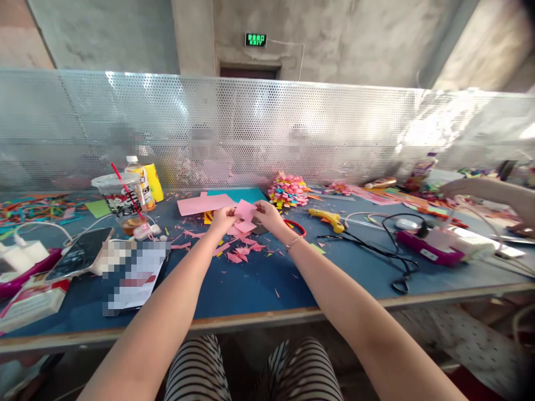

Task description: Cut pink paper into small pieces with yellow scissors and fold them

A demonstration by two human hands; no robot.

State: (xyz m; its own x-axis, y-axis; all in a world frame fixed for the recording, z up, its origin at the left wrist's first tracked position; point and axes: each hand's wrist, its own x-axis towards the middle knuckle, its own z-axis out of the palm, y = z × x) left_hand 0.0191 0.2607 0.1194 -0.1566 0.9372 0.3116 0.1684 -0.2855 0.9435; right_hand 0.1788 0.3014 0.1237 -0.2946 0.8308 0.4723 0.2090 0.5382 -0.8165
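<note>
Between my two hands is a small piece of pink paper (244,209), pinched at its left side by my left hand (224,218) and at its upper right by my right hand (267,216). Both hands are closed on it, just above the blue table. Pink paper scraps (242,252) lie scattered below them. A larger pink sheet (200,204) rests behind my left hand, with a teal sheet (234,195) farther back. Part of a red ring-shaped handle (296,227) shows beside my right wrist; what it belongs to is hidden.
A plastic cup with a red straw (125,206), a phone (83,253) and a power strip stand left. Behind is a pink-and-yellow paper strip bundle (287,190). Yellow glue gun (328,218), black cables (376,248) and another person's arm (493,195) are right. A perforated metal screen (251,133) borders the table.
</note>
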